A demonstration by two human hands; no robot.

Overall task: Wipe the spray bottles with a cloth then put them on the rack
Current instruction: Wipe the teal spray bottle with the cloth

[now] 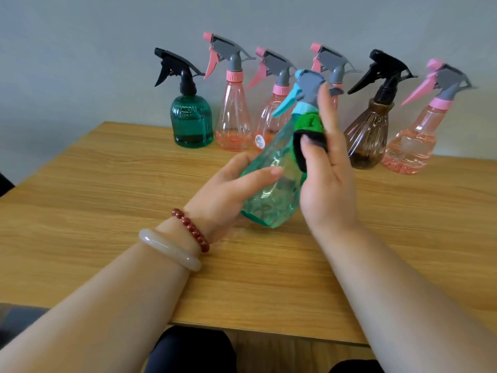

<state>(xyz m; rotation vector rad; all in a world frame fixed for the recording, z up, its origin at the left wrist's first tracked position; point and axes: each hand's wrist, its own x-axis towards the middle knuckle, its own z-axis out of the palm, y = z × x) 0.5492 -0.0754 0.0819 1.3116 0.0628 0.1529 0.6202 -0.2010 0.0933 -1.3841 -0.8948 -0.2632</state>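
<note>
A: Now, head view: the left hand (223, 195) wraps its fingers round the clear green spray bottle (271, 189), held tilted above the table (107, 184).
B: And the right hand (330, 184) pinches the green cloth (308, 125) against the bottle's neck, thumb on it, fingers straight.

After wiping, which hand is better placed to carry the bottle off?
Left, probably: the left hand grips the green bottle by its body; the right hand holds the cloth against its neck.

left hand (224, 193) gripping, right hand (329, 181) pinching
</note>
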